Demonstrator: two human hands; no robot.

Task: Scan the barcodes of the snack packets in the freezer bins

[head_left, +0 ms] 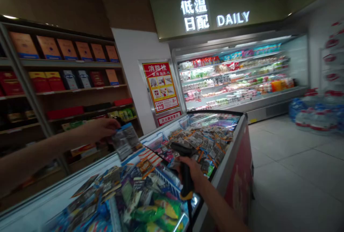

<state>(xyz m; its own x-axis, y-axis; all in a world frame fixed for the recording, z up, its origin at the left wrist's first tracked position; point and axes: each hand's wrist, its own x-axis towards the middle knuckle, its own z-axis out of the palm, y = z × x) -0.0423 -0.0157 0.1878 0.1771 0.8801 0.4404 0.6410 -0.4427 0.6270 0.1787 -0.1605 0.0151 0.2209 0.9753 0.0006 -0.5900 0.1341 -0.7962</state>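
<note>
In my left hand (106, 128) is a clear plastic packet (125, 140) with a blue top edge, held up over the far side of a chest freezer (231, 153). My right hand (192, 169) is wrapped round the grip of a black barcode scanner (185, 178) with a yellow-orange base, and its cable runs down from the handle. The scanner head points left, above the freezer's contents. Below both hands lie many wrapped frozen goods (134, 192), among them green and yellow packs (156, 208). What is inside the clear packet is too blurred to tell.
Beyond the freezer stands a lit refrigerated display (231, 78) under a DAILY sign. Boxed goods fill shelves (70, 63) on the left. A red and yellow poster (161, 87) hangs on the wall. Large water bottles (318, 117) stand on the tiled floor (290, 167) at the right.
</note>
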